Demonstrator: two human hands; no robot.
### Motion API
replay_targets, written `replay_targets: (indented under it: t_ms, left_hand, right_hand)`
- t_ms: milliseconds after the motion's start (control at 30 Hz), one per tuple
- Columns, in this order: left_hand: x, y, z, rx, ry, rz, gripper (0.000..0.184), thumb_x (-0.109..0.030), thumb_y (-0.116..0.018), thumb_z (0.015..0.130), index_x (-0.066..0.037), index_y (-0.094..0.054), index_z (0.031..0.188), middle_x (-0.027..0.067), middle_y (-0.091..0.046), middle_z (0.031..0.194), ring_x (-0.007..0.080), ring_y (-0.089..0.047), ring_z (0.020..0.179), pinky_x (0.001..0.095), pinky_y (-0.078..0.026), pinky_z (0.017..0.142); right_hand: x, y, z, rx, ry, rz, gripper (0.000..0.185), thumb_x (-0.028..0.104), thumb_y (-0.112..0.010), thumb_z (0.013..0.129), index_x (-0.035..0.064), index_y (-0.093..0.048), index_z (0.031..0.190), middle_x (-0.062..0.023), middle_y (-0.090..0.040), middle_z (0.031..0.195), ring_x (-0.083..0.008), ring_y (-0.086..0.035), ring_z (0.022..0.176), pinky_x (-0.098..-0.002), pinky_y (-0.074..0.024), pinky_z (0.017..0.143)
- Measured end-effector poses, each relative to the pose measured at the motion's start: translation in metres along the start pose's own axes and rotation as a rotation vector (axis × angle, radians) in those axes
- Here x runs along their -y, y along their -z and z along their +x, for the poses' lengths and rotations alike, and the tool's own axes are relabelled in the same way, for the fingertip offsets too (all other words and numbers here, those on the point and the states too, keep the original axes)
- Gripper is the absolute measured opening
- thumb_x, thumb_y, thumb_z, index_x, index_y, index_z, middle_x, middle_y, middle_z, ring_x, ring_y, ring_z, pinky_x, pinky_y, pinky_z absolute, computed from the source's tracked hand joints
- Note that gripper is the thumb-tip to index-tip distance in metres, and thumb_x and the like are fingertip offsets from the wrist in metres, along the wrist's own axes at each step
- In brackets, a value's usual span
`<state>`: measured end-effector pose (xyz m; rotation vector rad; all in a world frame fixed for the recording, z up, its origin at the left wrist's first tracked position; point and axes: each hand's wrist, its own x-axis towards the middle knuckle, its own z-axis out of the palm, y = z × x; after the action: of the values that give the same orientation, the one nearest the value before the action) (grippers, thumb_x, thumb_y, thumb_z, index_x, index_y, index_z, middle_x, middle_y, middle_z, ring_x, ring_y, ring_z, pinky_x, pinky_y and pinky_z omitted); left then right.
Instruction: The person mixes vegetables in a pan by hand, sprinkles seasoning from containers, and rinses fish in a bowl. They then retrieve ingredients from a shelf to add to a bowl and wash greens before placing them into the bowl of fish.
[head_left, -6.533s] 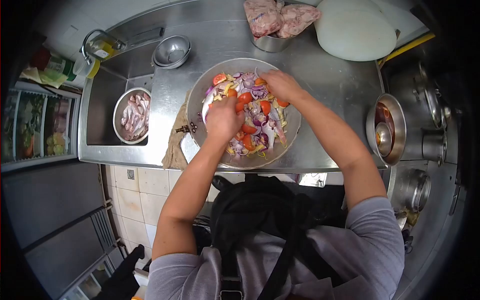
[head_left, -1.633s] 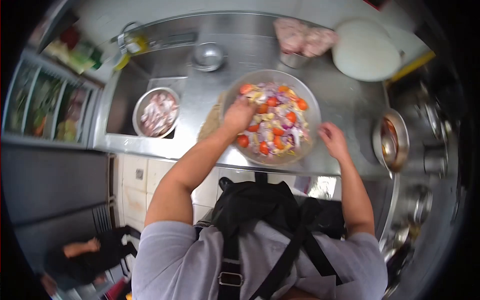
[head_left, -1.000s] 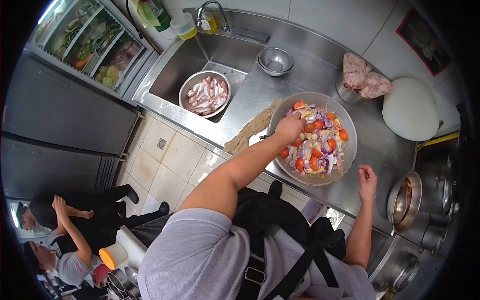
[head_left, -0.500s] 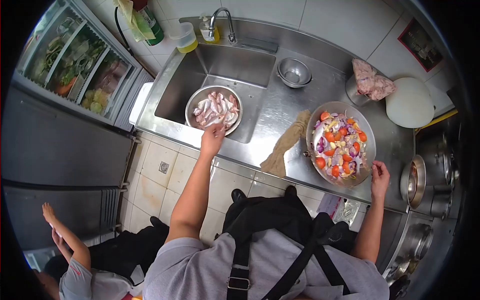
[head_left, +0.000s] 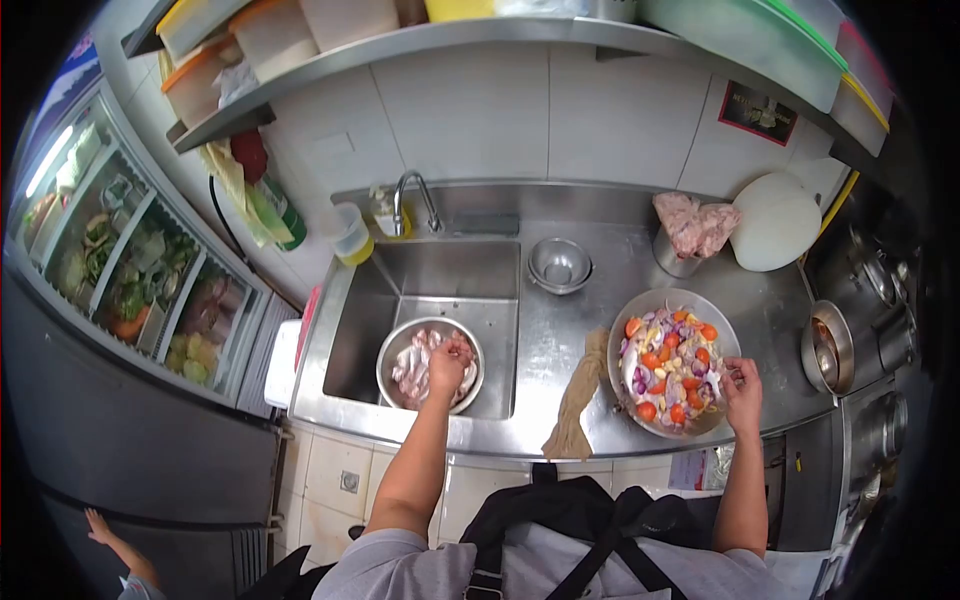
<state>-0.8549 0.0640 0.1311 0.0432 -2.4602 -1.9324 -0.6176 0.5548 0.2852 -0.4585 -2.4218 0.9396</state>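
My left hand (head_left: 447, 366) is inside the round metal bowl (head_left: 478, 372), its fingers closed over the pale raw meat pieces (head_left: 412, 372), which look like chicken. The bowl stands in the front of the sink. At the right rim of a wide metal pan (head_left: 617, 392), my right hand (head_left: 741, 390) has its fingers curled together beside a whitish piece; what they pinch is partly hidden. Halved tomatoes (head_left: 647, 411), purple onion pieces and pale cloves fill the pan. A brown cloth (head_left: 578, 400) lies left of the pan on the steel counter.
Small nested metal bowls (head_left: 560, 264) stand behind the cloth. At the back right, bagged meat (head_left: 697, 226) tops a metal container beside a white round board (head_left: 776, 222). A tap (head_left: 412, 200) rises behind the sink. Another person's hand (head_left: 100, 527) shows at lower left, near the fridge (head_left: 130, 240).
The view has tilted up, bringing the shelf into sight. My left hand has moved from the bowl's front edge in among the meat. My right hand has come in closer to the pan's contents.
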Motion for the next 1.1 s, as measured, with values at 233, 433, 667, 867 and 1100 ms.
replay_targets:
  t_ms: [233, 433, 667, 867, 1100]
  left_hand:
    - [-0.001, 0.021, 0.052, 0.087, 0.102, -0.139, 0.005, -0.003, -0.065, 0.091, -0.001, -0.065, 0.087, 0.0041, -0.064, 0.073, 0.0095, -0.058, 0.059, 0.0234, -0.05, 0.051]
    - [-0.097, 0.09, 0.122, 0.012, -0.154, -0.213, 0.02, -0.015, -0.058, 0.099, 0.003, -0.065, 0.099, 0.0043, -0.063, 0.08, 0.0094, -0.057, 0.066, 0.0236, -0.051, 0.058]
    - [-0.23, 0.147, 0.169, 0.079, -0.597, -0.524, 0.017, -0.011, -0.057, 0.098, 0.002, -0.062, 0.107, 0.0059, -0.064, 0.09, 0.0102, -0.06, 0.077, 0.0245, -0.053, 0.067]
    - [-0.35, 0.23, 0.166, -0.239, -1.067, -0.522, 0.012, -0.006, -0.059, 0.095, 0.001, -0.064, 0.104, 0.0092, -0.063, 0.099, 0.0153, -0.062, 0.084, 0.0299, -0.056, 0.071]
    - [-0.365, 0.228, 0.161, 0.039, -1.11, -0.425, 0.036, -0.018, -0.054, 0.1, 0.007, -0.054, 0.126, 0.0171, -0.064, 0.119, 0.0228, -0.065, 0.1, 0.0347, -0.054, 0.087]
  right_hand:
    - [0.017, -0.045, 0.015, 0.019, -0.017, 0.109, 0.024, -0.005, -0.064, 0.08, 0.0019, -0.064, 0.103, -0.0087, -0.059, 0.093, -0.0177, -0.059, 0.079, -0.0294, -0.048, 0.071]
    - [0.047, -0.065, -0.002, -0.025, -0.024, 0.146, 0.022, -0.005, -0.063, 0.082, 0.0008, -0.064, 0.103, -0.0076, -0.059, 0.092, -0.0156, -0.059, 0.079, -0.0302, -0.0485, 0.073]
    - [0.109, -0.089, -0.084, -0.128, -0.224, -0.034, 0.019, -0.001, -0.06, 0.082, -0.001, -0.063, 0.101, -0.0066, -0.056, 0.089, -0.015, -0.054, 0.076, -0.029, -0.046, 0.069]
    - [0.117, -0.072, -0.146, -0.243, -0.309, -0.026, 0.021, 0.002, -0.061, 0.084, 0.0, -0.064, 0.105, -0.008, -0.059, 0.092, -0.0175, -0.057, 0.083, -0.0293, -0.0477, 0.075]
    - [0.157, -0.061, -0.258, -0.325, -0.479, -0.219, 0.029, 0.016, -0.064, 0.086, 0.003, -0.063, 0.112, -0.0169, -0.066, 0.102, -0.0307, -0.063, 0.096, -0.0409, -0.0501, 0.086]
